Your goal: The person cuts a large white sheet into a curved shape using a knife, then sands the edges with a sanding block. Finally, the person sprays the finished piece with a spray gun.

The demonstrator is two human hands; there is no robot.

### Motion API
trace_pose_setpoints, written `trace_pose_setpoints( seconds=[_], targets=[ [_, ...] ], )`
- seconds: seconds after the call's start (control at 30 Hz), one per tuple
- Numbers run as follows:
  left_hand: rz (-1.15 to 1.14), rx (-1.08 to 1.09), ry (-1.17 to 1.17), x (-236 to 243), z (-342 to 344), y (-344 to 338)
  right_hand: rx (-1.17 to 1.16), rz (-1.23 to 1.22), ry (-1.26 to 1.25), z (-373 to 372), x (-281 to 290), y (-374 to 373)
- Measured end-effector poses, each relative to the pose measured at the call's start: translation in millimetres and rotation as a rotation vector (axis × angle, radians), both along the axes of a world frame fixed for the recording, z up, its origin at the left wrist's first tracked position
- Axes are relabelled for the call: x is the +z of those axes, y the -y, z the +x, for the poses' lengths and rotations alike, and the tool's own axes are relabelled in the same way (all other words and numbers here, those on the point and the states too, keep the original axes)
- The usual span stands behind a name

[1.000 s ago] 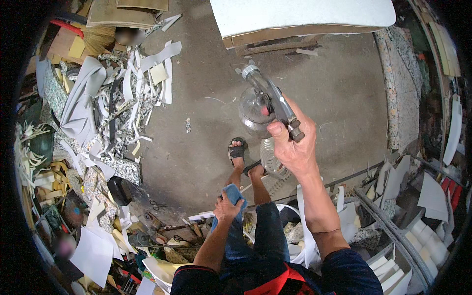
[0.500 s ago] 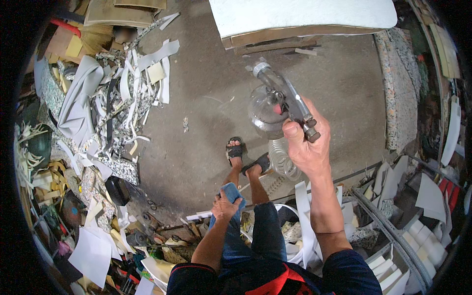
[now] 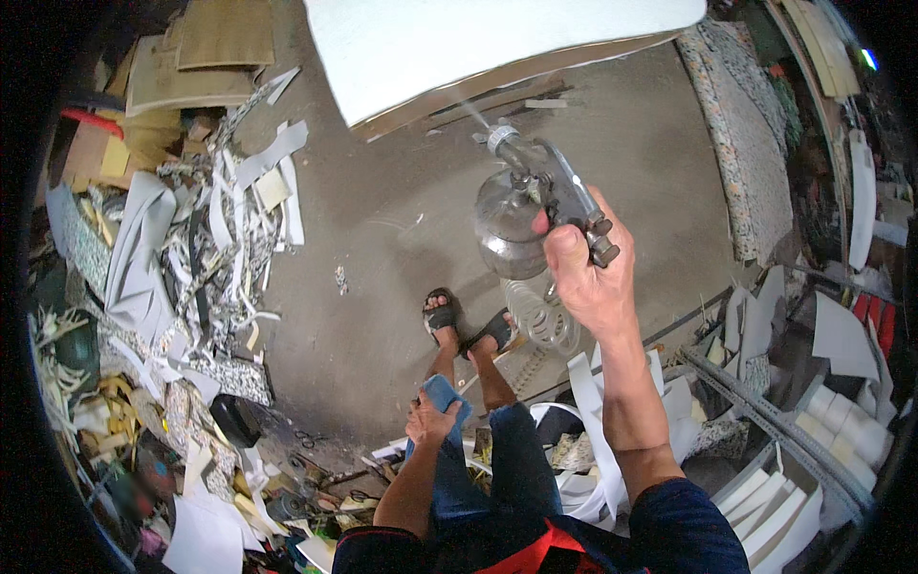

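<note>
My right hand [image 3: 595, 273] is wrapped around a metal spray gun [image 3: 569, 191] with a clear round cup [image 3: 509, 225] under it. A fine pale mist [image 3: 470, 110] leaves the nozzle toward the brown side of a white-topped slab [image 3: 507, 38]. One fingertip shows at the trigger. From the gun hangs a clear coiled hose [image 3: 542, 320]. Low by my left knee, my left hand [image 3: 430, 419] closes around a light blue folded piece [image 3: 445, 394] that looks like cloth; its lower part blends with my jeans.
Foam and fabric offcuts [image 3: 225, 220] are heaped on the left, with brown boards [image 3: 196, 77] behind them. A speckled foam slab [image 3: 736, 143] lies at the right. White foam strips [image 3: 765, 507] fill the near right, by a metal rail [image 3: 765, 421]. Scissors [image 3: 308, 438] lie near left.
Mist now shows at the spray gun's nozzle. The white slab appears farther left and nearer in the picture as the view has shifted. Both hands keep their grips.
</note>
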State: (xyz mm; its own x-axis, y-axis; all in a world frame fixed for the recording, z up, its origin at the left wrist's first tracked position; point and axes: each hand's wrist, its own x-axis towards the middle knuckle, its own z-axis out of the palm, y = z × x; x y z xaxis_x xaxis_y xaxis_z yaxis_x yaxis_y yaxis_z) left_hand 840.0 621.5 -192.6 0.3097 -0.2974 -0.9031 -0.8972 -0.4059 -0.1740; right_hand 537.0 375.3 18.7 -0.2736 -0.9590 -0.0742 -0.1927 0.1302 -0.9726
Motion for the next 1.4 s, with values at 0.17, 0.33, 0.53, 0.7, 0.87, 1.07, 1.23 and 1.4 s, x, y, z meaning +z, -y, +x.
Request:
trace_pose_setpoints(
  seconds=[0.17,0.33,0.53,0.7,0.87,1.07,1.23,1.4],
  targets=[
    [-0.074,-0.070,-0.007,-10,1,-6,-0.104,-0.009,-0.038,-34,0,-1],
    [-0.070,-0.137,-0.007,-20,0,-4,-0.194,-0.037,-0.080,-70,-4,0],
    [-0.064,-0.146,-0.025,-19,0,3,-0.312,-0.047,-0.138,-108,-6,5],
    [-0.080,-0.181,-0.004,-24,0,3,-0.401,-0.040,-0.212,-137,-11,15],
    [-0.077,-0.165,-0.016,-26,4,0,-0.519,-0.067,-0.241,-148,-14,22],
    [-0.087,-0.150,-0.051,-21,3,4,-0.516,-0.038,-0.284,-124,-15,12],
    [-0.061,-0.141,-0.011,-16,3,7,-0.310,-0.001,-0.108,-77,-9,-10],
    [-0.026,-0.133,-0.010,-13,6,8,-0.128,-0.015,-0.090,-26,-6,-27]
  ],
)
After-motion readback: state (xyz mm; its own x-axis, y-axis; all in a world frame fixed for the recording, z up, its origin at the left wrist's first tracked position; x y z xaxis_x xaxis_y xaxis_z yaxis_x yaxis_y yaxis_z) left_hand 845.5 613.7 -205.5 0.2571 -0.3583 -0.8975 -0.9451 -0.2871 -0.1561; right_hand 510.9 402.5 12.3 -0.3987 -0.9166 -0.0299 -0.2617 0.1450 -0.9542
